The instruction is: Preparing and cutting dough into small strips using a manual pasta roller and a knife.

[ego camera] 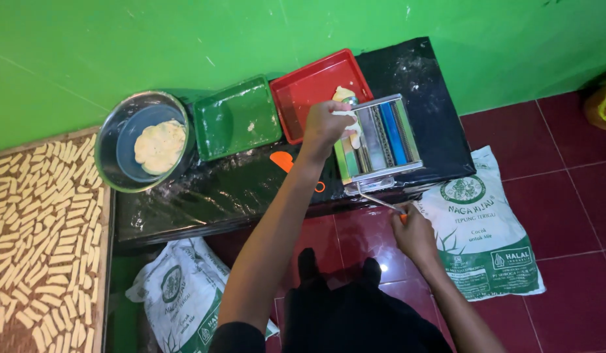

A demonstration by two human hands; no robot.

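Nearest: two white-and-green flour sacks on the red tile floor, one at near left (182, 294), one at right (486, 225), both lying flat.

Right hand (414, 232) just past the right sack's near-left corner, fingers curled shut around the orange-tipped end of the crank handle (381, 202). Crank runs up and left into the near side of the pasta roller (378, 140).

Roller sits on a low black table (251, 186), right of centre, metal body with a blue panel. Left hand (326, 124) rests on the roller's left end, fingers closed over a strip of pale dough (349, 117) feeding in at the top.

An orange piece (282, 160) lies on the table beside the left forearm.

Farther back: red tray (316, 88) holding a dough piece behind the roller, green tray (237, 117) touching it at left, then a metal bowl (113, 157) with a dough lump (160, 145).

Far left, a mat (45, 235) covered in cut dough strips. Green wall (185, 39) behind.
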